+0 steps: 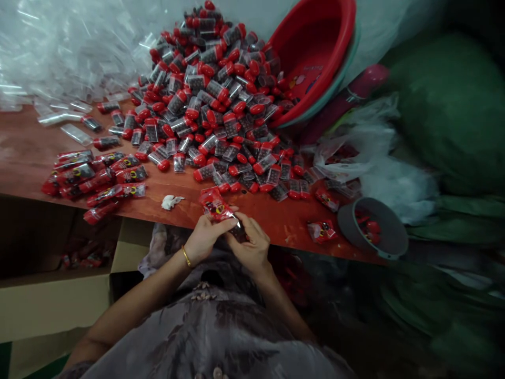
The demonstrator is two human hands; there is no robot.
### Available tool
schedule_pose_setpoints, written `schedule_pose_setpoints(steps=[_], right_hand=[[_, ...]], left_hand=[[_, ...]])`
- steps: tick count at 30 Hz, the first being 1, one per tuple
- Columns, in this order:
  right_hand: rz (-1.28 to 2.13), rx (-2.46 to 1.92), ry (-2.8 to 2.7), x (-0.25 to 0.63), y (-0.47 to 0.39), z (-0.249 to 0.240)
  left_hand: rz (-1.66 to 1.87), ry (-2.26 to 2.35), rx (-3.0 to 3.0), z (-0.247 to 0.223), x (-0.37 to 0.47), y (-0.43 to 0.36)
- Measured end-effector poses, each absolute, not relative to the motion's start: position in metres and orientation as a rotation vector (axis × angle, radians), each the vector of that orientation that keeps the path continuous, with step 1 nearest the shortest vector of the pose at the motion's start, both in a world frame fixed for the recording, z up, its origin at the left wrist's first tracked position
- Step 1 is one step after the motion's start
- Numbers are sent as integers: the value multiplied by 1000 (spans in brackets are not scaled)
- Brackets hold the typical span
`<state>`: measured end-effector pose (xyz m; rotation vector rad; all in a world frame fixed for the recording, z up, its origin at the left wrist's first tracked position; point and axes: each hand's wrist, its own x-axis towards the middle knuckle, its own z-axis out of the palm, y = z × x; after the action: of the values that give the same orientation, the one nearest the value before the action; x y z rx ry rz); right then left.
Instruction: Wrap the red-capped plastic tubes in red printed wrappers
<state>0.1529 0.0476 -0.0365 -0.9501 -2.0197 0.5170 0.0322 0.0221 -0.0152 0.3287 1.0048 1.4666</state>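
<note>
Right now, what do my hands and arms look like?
Your left hand and right hand are ungloved, the forearms bare. A slim gold-coloured bangle circles the left wrist; no bracelet shows on the right. A greyish sleeve edge shows at bottom left.

The left hand (202, 241) and right hand (252, 246) hold a red packet (215, 203) by a table's (23, 147) near edge. Beyond lies a heap of red-capped tubes (216, 92), beside a tilted red basin (303, 37). More packets (97, 180) lie leftward.

I see a smooth, glossy plastic basin (347, 23); below-left of it, a shiny plastic-film packet (215, 204); left of it, glossy plastic tubes (216, 89); right of it, matt, cloth-like green sacking (450, 116).
</note>
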Motion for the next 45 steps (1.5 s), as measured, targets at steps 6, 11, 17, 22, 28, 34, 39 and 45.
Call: schedule_pose_setpoints(steps=[6, 11, 17, 22, 28, 34, 39, 45], right_hand=[[508, -1070, -1972, 149, 42, -39], [418, -1040, -2011, 144, 46, -38], [543, -998, -2057, 139, 46, -41], [533, -1034, -2065, 134, 45, -42], [758, -1041, -1930, 135, 49, -46], [1252, -1109, -1742, 140, 49, -34], [1462, -1059, -1453, 131, 48, -35], [1660, -976, -1458, 129, 56, -44]], left_hand=[[1459, 1026, 343, -19, 36, 24], [1524, 1082, 350, -26, 36, 22], [1593, 1109, 325, -23, 31, 22], [1623, 1120, 333, -26, 32, 24], [1569, 1067, 283, -22, 28, 25], [1539, 1022, 349, -21, 29, 25], [1410, 915, 439, -28, 30, 21], [1390, 939, 318, -27, 22, 17]])
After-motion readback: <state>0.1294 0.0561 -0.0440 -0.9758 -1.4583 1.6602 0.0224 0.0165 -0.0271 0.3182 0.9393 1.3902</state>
